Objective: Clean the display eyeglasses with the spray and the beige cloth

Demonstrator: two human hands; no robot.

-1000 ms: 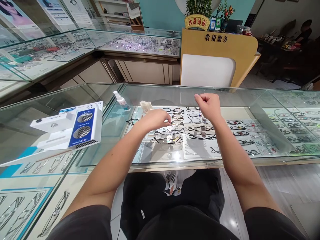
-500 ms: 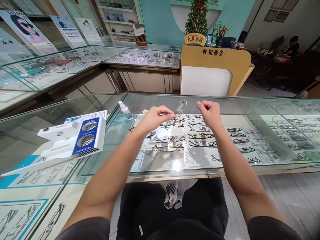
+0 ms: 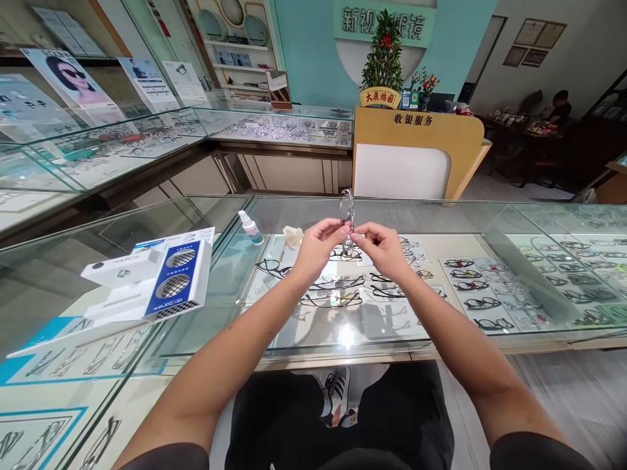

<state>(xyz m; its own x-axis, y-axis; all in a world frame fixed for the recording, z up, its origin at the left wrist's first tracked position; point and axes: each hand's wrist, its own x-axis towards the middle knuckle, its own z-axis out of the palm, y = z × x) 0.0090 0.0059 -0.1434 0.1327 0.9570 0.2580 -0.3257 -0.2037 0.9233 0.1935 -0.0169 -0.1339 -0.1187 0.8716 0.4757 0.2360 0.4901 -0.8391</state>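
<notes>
Both hands meet above the glass counter [image 3: 441, 215] and pinch a pair of thin-framed glasses [image 3: 347, 210], held upright on end between them. My left hand [image 3: 318, 245] grips the frame from the left with fingers closed. From the right, my right hand [image 3: 379, 247] pinches it. A small white spray bottle [image 3: 251, 228] lies on the glass to the left of my hands, with a crumpled white cloth [image 3: 292, 236] beside it. A dark-framed pair of glasses [image 3: 270, 266] rests on the glass near my left wrist.
Rows of spectacles [image 3: 482, 295] lie inside the case under the glass. A white and blue box display [image 3: 161, 277] stands on the counter at left. A yellow cashier desk [image 3: 416, 153] stands behind, and a seated person [image 3: 558, 108] is at far right.
My left hand lifted the glasses off the counter and turned them upright. My right hand moved left and took hold of the frame. The camera tilted upward.
</notes>
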